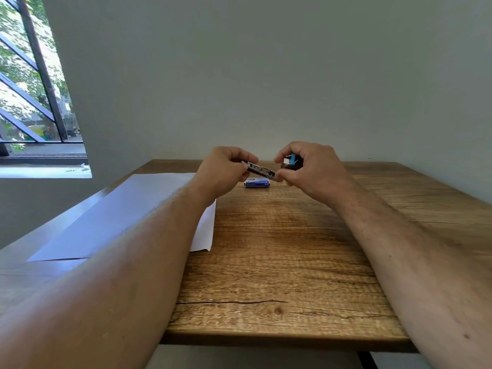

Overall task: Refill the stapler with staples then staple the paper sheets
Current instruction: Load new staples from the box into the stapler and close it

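Head view: both bare forearms reach out over a wooden table [279,249], and the hands meet above its far middle. The left hand [223,169] is curled shut around the left end of the stapler [262,171], fingers pinching the metal part, which runs down and to the right across the gap between the two hands. The right hand [311,166] is closed around the other end — a blue and white piece of the stapler shows between its thumb and fingers, with dark plastic behind it. The stapler is lifted clear of the table, held in the air by both hands; whether its top is swung open cannot be told for sure at this size.

Just beneath the hands, on the wood, lies a small blue staple box [257,183], flat, its long side facing the camera. Its print is too small to read.

The paper sheets [127,209] lie on the left part of the table — white, flat, partly hidden under the left forearm, with a near right corner showing past the arm. They sit well apart from the stapler and left of the box.

A plain grey wall [266,75] stands behind the table, and a window [29,89] with dark bars is at far left.
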